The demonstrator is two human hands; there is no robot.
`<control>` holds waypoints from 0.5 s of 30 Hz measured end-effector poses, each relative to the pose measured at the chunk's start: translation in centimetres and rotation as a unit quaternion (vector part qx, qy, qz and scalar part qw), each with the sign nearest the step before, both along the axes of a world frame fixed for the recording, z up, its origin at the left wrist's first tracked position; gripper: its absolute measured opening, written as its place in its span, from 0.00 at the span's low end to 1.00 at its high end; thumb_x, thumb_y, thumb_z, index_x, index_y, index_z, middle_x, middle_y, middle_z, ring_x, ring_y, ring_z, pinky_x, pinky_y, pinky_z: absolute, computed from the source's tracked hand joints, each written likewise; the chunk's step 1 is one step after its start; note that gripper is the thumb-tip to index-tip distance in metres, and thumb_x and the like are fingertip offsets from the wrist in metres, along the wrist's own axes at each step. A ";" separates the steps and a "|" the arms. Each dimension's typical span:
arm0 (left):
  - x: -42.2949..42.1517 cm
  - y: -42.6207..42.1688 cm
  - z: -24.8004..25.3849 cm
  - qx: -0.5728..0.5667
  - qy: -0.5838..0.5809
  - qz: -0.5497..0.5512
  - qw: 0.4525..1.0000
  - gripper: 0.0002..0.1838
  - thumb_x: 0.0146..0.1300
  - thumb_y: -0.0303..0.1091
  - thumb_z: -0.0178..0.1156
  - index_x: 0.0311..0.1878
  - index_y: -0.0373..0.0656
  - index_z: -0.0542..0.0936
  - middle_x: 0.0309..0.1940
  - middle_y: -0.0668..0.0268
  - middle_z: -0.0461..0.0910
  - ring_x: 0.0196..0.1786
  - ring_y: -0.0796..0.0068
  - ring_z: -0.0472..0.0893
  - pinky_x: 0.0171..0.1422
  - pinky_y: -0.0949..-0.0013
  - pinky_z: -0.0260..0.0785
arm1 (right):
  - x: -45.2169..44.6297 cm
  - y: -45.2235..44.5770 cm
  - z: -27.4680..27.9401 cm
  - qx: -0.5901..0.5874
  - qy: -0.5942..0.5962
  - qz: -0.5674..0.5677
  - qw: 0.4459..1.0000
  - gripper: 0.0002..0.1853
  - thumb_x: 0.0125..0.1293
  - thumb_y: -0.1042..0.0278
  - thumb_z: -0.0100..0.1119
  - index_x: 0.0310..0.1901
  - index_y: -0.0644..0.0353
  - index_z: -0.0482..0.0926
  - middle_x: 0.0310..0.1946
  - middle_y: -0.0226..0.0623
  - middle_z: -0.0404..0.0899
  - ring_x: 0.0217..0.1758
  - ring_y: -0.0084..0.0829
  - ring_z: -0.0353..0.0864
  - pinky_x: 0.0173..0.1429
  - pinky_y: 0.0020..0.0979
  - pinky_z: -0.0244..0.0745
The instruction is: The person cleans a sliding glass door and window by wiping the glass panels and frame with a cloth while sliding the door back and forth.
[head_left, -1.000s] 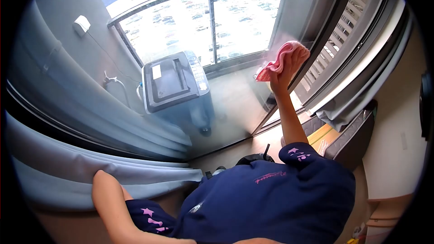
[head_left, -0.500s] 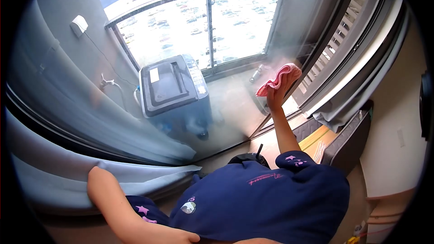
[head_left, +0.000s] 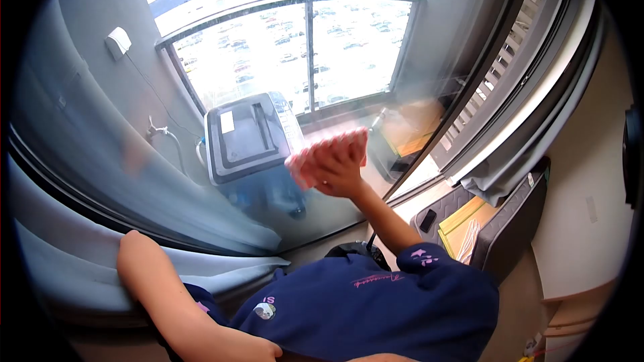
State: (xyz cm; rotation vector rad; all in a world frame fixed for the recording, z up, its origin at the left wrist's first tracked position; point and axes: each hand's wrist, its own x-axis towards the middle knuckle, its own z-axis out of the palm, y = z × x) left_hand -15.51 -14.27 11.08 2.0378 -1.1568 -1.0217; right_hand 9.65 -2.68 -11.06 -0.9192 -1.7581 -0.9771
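A pink-and-white cloth (head_left: pixel 332 154) lies against the glass door (head_left: pixel 335 208), under the fingers of my right hand (head_left: pixel 341 171). That arm reaches up and forward from my dark blue sleeve. On the left my other arm is bent, its elbow beside the light blue curtain (head_left: pixel 60 241). My left hand (head_left: pixel 263 348) rests low against my shirt (head_left: pixel 376 308) at the bottom edge, most of its fingers hidden.
Behind the glass are a dark-lidded washing machine (head_left: pixel 248 134), a railing (head_left: pixel 310 60) and a white wall box (head_left: pixel 119 43). To the right, a grey padded item (head_left: pixel 513 218) stands near a phone (head_left: pixel 428 220), yellow-edged boards (head_left: pixel 463 221) and a grey curtain (head_left: pixel 496 177).
My right hand has moved left and down across the glass with the cloth, which now looks spread flatter. The phone has come into view. My left elbow has shifted slightly left and up.
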 end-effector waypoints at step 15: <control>-2.6 0.2 -0.8 -0.084 -0.069 0.035 0.993 0.11 0.50 0.40 0.53 0.29 0.41 0.75 0.28 0.63 0.76 0.35 0.65 0.75 0.40 0.67 0.65 | 7.9 0.8 -3.7 0.025 0.344 -0.043 0.938 0.31 0.58 0.56 0.50 0.61 0.60 0.57 0.65 0.49 0.49 0.70 0.51 0.40 0.68 0.50 0.30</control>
